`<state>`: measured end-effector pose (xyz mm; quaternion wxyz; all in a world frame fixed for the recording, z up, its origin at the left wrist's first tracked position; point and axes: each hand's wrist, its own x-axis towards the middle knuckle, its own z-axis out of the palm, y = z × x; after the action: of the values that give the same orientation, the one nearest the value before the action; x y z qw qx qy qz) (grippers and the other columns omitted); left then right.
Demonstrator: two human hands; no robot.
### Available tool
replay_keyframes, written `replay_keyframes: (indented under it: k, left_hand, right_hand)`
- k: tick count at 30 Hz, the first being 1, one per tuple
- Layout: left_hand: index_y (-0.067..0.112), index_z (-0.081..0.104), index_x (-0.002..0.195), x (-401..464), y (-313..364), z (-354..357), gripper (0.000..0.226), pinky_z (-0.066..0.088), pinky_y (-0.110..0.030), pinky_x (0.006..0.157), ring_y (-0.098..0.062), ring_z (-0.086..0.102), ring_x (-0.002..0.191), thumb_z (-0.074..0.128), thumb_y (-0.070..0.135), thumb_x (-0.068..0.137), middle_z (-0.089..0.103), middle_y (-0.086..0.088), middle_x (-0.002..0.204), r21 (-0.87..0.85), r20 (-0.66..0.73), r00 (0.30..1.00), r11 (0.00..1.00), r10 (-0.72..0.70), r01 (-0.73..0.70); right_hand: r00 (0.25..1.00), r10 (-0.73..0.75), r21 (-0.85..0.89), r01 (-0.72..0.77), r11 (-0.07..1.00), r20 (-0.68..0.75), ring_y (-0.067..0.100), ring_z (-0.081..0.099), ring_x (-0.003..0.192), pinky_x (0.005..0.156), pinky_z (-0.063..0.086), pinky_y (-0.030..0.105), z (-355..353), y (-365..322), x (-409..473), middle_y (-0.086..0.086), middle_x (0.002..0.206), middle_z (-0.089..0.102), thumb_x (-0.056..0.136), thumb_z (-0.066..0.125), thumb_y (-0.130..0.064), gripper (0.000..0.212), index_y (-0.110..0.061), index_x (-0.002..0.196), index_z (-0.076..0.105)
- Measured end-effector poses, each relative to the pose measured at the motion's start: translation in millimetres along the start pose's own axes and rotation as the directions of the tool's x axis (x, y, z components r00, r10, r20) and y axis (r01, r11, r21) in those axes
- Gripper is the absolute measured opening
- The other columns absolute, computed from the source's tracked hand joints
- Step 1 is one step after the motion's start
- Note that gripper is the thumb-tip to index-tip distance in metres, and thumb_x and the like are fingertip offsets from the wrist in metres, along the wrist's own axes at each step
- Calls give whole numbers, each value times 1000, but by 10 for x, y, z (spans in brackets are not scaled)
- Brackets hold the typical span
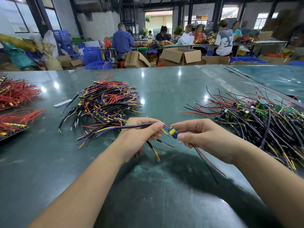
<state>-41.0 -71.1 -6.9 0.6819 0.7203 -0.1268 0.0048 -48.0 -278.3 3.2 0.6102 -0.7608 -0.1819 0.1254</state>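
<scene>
My left hand [144, 132] grips several black-sheathed cables [131, 126] with yellow and purple cores; one runs out to the left over my knuckles, the others hang below my palm. My right hand [195, 134] pinches a small green circuit board [172, 133] with a yellow part on it, held just off the left fingertips. A red wire and a black wire [207, 163] trail from that board down past my right wrist. Both hands hover above the dark green table [148, 186].
A heap of sheathed cables [105, 102] lies behind my left hand. A pile of wired circuit boards [256, 116] spreads at the right. Red wire bundles [14, 94] sit at the left edge. Beyond the table are cardboard boxes [181, 55], blue crates and seated workers.
</scene>
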Motion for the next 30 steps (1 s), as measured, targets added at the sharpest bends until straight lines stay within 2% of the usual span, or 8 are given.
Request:
replay_keyframes:
  k: [3, 5, 10, 16, 19, 23, 26, 30]
  left_hand:
    - [15, 72, 77, 27, -14, -13, 16, 51, -16, 61, -7, 59, 58, 63, 8, 88, 67, 2, 61, 96, -82, 995, 995, 48, -40]
    - [14, 72, 78, 26, -15, 7, 17, 52, -17, 62, -7, 60, 58, 62, 7, 89, 67, 3, 61, 113, -94, 995, 993, 44, -34]
    - [11, 72, 86, -5, -8, 12, 18, 55, -19, 67, -8, 65, 66, 56, 8, 93, 69, 0, 68, 85, 15, 1000, 996, 0, -1]
    - [8, 71, 95, -18, 3, 5, 17, 53, -18, 66, -10, 67, 74, 54, 8, 95, 72, 0, 79, 26, 91, 995, 999, -27, 25]
    - [10, 72, 92, -24, 0, 20, 12, 53, -18, 66, -12, 70, 76, 60, 10, 91, 74, -3, 83, -6, 61, 998, 1000, -13, 13]
    - [12, 74, 85, -20, -3, 52, 14, 54, -17, 66, -13, 71, 77, 64, 2, 86, 75, -5, 81, -67, -12, 1000, 997, 24, -25]
    - [12, 75, 85, -20, 9, 87, 15, 53, -16, 66, -11, 71, 77, 64, 2, 85, 75, -4, 81, -99, -39, 996, 992, 77, -81]
    - [18, 76, 80, -22, 25, 99, 19, 54, -19, 67, -14, 71, 78, 64, 4, 85, 75, -5, 83, -119, -61, 988, 981, 144, -150]
  right_hand:
    - [987, 117, 23, -115, 993, -109, 9, 58, 60, 62, 46, 19, -27, 13, 20, 4, 74, 67, 86, 66, -8, 10, -7, 94, 73]
    - [983, 149, 36, -146, 989, -104, 10, 58, 59, 59, 46, 18, -40, 16, 15, 4, 69, 66, 86, 65, -7, 8, -5, 88, 72]
    - [980, 181, 40, -178, 983, -87, 9, 54, 53, 54, 44, 15, -38, 22, 11, -1, 59, 62, 87, 62, -1, 7, -2, 87, 69]
    - [982, 177, 78, -171, 982, -73, 9, 51, 52, 53, 42, 16, -34, 5, 4, -2, 56, 60, 87, 60, 2, 8, -1, 88, 67]
    - [984, 143, 74, -136, 988, -105, 7, 52, 53, 57, 45, 17, -27, 8, 10, -6, 55, 60, 89, 59, 1, 8, 0, 92, 66]
    - [977, 128, 14, -127, 992, -172, 6, 49, 52, 52, 43, 15, 44, 10, 41, -3, 63, 57, 92, 56, -4, 12, -7, 87, 67]
    - [971, 188, 109, -173, 979, -150, 7, 43, 51, 46, 33, 16, 66, -9, 44, -2, 65, 57, 92, 59, -14, 13, -9, 85, 68]
    - [970, 215, 299, -173, 938, -114, 8, 43, 50, 52, 29, 21, 39, -63, 35, 0, 63, 56, 86, 61, -12, 10, -9, 80, 68]
